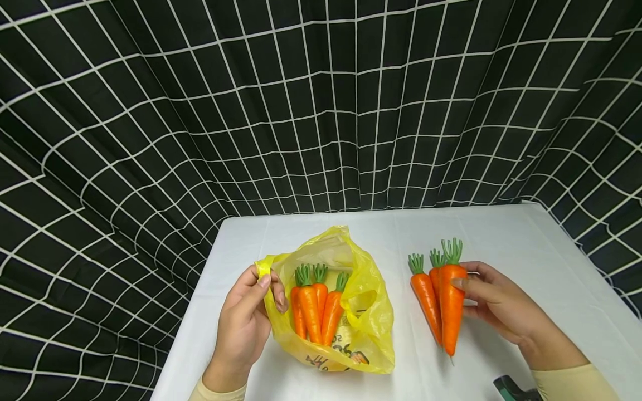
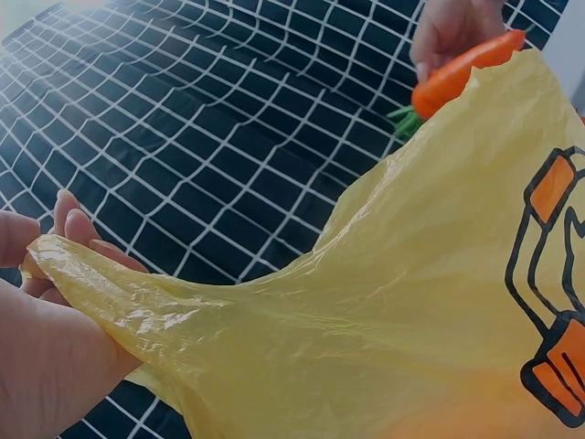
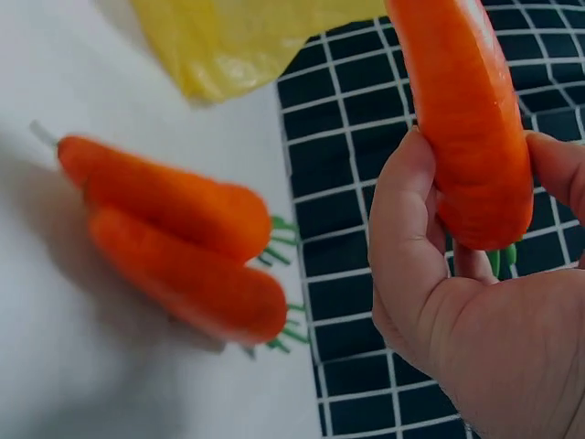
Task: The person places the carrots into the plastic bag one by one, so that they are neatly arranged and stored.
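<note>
1. From where I'm standing, the bag [image 1: 377, 326] looks like the weak point: it is pinched at its left edge only, and the right side sags in loose folds. A carrot's leaves or tip could snag there and drag the rim inward.
2. A hard tug on that one edge could tip the bag, I'd guess, and the four carrots [image 1: 310, 312] I can see inside might slide toward the mouth. Thin plastic might also stretch or tear at the pinch.
3. The held carrot [image 1: 452, 312] looks smooth and is gripped nearer its leafy end, its long tip free; a loose hold could let it swing or slip.
4. Two loose carrots [image 1: 426, 298] lie on the desk [image 1: 241, 245] just beside the held one; a careless knuckle could set them rolling.
5. The left hand [image 1: 246, 320] is closed down to a narrow pinch, thumb against fingers, with the bag's gathered edge between them.
6. The right hand [image 1: 501, 303] is spread only as far as the carrot's thickness, thumb on one side, fingers on the other. In the right wrist view that carrot looks raised off the desk, to the right of the bag and well apart from its mouth.
</note>
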`<move>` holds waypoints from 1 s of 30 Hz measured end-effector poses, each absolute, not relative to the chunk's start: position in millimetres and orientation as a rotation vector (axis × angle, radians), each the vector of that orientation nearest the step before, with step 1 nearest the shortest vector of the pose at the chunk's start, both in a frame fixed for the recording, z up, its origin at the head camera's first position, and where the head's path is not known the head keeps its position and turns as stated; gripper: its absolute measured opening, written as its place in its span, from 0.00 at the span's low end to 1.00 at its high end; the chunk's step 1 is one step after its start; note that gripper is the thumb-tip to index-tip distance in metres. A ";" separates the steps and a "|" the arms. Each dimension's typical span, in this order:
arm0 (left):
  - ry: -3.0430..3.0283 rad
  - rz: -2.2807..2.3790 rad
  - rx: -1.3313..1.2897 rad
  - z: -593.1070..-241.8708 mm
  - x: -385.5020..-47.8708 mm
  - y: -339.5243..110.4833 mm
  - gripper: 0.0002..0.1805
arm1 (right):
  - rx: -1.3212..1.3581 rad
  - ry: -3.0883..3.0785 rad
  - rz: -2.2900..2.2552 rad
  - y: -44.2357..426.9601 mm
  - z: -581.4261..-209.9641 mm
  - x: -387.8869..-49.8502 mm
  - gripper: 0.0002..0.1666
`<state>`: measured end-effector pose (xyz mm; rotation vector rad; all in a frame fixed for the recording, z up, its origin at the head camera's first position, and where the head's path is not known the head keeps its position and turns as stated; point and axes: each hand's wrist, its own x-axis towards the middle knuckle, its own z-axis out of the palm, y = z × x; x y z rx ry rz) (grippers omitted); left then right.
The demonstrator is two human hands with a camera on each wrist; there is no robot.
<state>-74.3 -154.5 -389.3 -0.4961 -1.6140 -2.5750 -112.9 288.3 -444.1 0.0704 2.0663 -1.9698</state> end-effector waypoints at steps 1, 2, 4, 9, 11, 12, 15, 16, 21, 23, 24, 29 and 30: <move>-1.613 -2.574 -0.499 -389.4 -74.3 -154.5 0.10 | 0.066 2.058 -1.977 286.7 -442.0 -112.6 0.33; -1.613 -2.573 -0.502 -389.4 -74.2 -154.5 0.10 | 0.058 2.050 -1.986 284.8 -439.8 -112.2 0.32; -1.613 -2.572 -0.506 -389.5 -74.0 -154.5 0.10 | 0.050 2.033 -1.999 280.4 -435.7 -111.2 0.31; -1.614 -2.567 -0.521 -389.8 -74.0 -154.7 0.10 | 0.010 2.021 -2.012 269.7 -426.5 -108.4 0.29; -1.614 -2.568 -0.521 -389.9 -74.0 -154.8 0.10 | -0.005 2.016 -2.016 265.6 -423.4 -107.1 0.28; -1.613 -2.568 -0.519 -389.9 -74.0 -154.8 0.10 | -0.007 2.009 -2.021 263.5 -422.0 -106.3 0.28; -1.610 -2.575 -0.507 -390.0 -73.8 -154.8 0.10 | -0.028 1.978 -2.029 257.6 -418.9 -103.4 0.26; -1.610 -2.578 -0.502 -390.1 -73.7 -154.6 0.10 | -0.036 1.966 -2.030 255.9 -418.1 -102.1 0.26; -1.611 -2.583 -0.491 -390.8 -73.5 -153.6 0.09 | -0.101 1.921 -2.030 249.5 -414.6 -96.9 0.25; -1.612 -2.585 -0.490 -390.9 -73.5 -153.3 0.09 | -0.126 1.920 -2.035 247.9 -412.6 -95.6 0.24; -1.611 -2.585 -0.490 -391.0 -73.5 -153.3 0.09 | -0.136 1.924 -2.035 247.0 -411.6 -95.1 0.24; -1.614 -2.578 -0.494 -390.9 -73.2 -153.7 0.09 | -0.172 1.918 -2.045 241.7 -405.9 -93.1 0.24; -1.615 -2.576 -0.494 -390.9 -73.1 -153.8 0.10 | -0.177 1.913 -2.047 240.5 -404.7 -92.6 0.23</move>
